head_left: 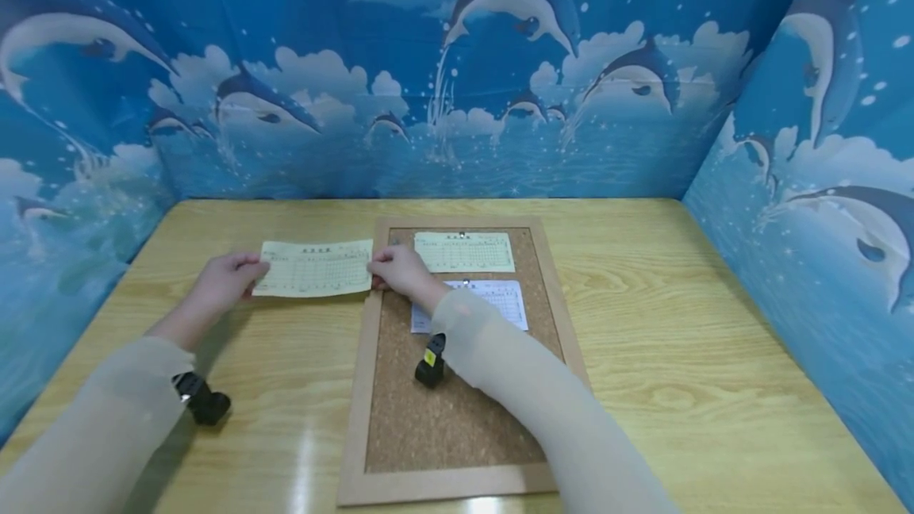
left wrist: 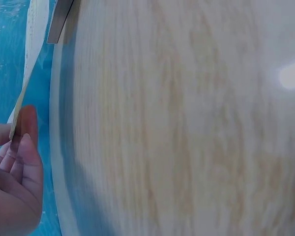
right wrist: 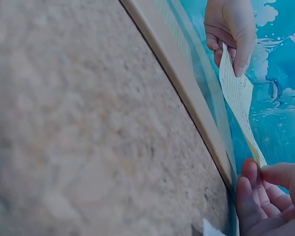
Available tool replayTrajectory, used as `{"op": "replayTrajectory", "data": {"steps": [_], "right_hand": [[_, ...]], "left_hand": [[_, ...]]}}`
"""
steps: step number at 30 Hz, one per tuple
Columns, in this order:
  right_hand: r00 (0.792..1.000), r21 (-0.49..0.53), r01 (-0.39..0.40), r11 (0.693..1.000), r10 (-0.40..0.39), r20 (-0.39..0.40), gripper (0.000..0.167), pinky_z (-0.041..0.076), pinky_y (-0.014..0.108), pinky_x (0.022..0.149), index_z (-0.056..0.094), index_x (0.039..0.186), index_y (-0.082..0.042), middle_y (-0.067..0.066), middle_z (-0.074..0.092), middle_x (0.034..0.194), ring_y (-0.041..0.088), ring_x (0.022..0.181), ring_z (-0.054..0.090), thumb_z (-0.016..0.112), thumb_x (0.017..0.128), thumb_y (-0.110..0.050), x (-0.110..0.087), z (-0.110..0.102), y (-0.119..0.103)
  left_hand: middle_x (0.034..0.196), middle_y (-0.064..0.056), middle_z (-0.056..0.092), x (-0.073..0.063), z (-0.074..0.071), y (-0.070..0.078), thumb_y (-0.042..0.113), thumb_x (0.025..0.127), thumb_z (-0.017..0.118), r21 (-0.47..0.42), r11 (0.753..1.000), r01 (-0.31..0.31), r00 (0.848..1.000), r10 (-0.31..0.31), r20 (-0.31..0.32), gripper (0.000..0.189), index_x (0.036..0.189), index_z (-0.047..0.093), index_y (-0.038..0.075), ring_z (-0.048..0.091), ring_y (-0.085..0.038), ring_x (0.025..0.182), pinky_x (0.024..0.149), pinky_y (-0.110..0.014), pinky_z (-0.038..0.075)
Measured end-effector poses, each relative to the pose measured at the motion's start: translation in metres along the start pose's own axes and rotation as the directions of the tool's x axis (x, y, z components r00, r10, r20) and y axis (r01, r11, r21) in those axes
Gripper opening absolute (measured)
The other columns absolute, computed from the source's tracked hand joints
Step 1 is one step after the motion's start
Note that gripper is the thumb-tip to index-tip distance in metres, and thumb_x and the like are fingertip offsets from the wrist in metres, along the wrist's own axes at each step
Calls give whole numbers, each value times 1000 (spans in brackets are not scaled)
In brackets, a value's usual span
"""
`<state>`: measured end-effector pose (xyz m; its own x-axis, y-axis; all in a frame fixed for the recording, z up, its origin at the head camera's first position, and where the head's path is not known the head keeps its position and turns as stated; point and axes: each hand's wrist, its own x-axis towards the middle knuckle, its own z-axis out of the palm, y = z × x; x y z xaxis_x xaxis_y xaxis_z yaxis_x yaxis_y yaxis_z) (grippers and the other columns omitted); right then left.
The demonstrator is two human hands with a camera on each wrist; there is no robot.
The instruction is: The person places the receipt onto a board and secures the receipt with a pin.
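Note:
A pale yellow printed paper form [head_left: 314,270] is stretched between both hands above the table, left of the corkboard. My left hand [head_left: 220,285] pinches its left edge between thumb and fingers. At the opposite edge, my right hand [head_left: 404,270] pinches the paper over the corkboard's left frame. The right wrist view shows the form [right wrist: 238,96] slightly bent, one hand at each end. On the corkboard [head_left: 443,427], a similar yellow form [head_left: 464,258] is fastened near the top by a small pin or clip. Below it, a whitish form [head_left: 503,300] is partly hidden by my right forearm.
The wooden-framed board lies flat on a light wood table [head_left: 678,339]. Blue dolphin-print curtains [head_left: 357,101] enclose the back and sides. Each wrist carries a black camera; the right one [head_left: 430,367] hangs over the cork surface.

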<state>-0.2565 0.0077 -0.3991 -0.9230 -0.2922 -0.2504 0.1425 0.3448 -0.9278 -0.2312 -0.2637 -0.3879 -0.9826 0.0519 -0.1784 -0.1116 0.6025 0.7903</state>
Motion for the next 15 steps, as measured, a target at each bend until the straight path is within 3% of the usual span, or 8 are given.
{"op": "replayTrajectory", "data": {"steps": [15], "right_hand": [[1000, -20, 8, 1000, -8, -15, 14, 52, 21, 61, 66, 97, 3, 8, 64, 74, 9, 61, 58, 59, 91, -9, -6, -5, 4]], "left_hand": [[81, -4, 47, -6, 2, 5, 30, 99, 43, -40, 999, 7, 998, -5, 59, 41, 110, 48, -9, 47, -10, 71, 65, -29, 49]]}}
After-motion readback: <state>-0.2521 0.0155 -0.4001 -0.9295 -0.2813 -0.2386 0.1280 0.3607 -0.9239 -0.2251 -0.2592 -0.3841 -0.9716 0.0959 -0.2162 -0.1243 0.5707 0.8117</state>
